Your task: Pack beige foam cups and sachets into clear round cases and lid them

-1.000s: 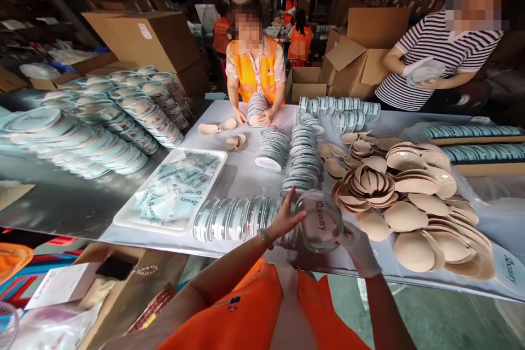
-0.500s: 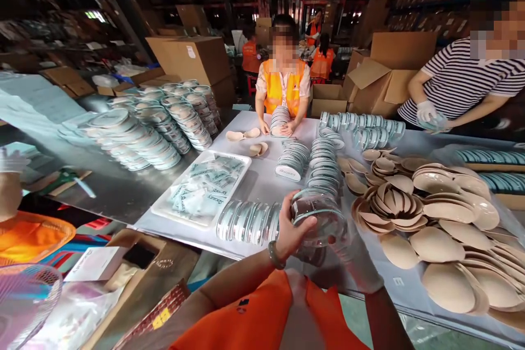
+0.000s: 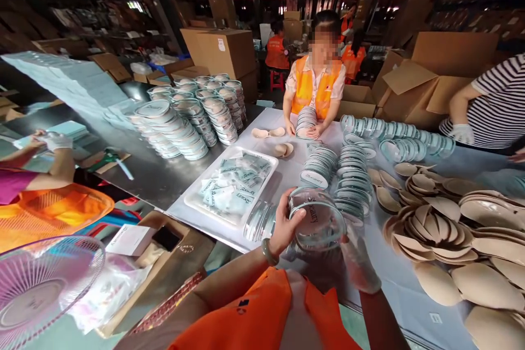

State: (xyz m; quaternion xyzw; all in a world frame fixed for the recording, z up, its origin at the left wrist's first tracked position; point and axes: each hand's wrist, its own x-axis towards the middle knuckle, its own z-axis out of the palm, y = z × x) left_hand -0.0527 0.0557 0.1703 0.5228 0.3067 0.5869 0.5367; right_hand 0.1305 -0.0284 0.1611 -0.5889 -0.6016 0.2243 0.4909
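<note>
Between my hands is a clear oval plastic case with a pale blue-green rim and dark lettering, held tilted above the table's front edge. My bare left hand, with a bracelet at the wrist, grips its left side, thumb across the front. On the right side is my white-gloved right hand; its fingers are partly hidden behind the case and blurred. Just beyond the case lie a row of lettered oval cases and a longer row of cases. More clear cases stand on edge beside my left hand.
A white tray holds printed sachets. Beige cups are heaped on the right. Stacked filled cases stand on the dark table. A co-worker in an orange vest handles cases opposite. A purple basket is at lower left.
The view has swung left, so the table appears further right. The case has turned in my hands, and its lettering now shows. The striped-shirt co-worker's hand no longer holds a case in view.
</note>
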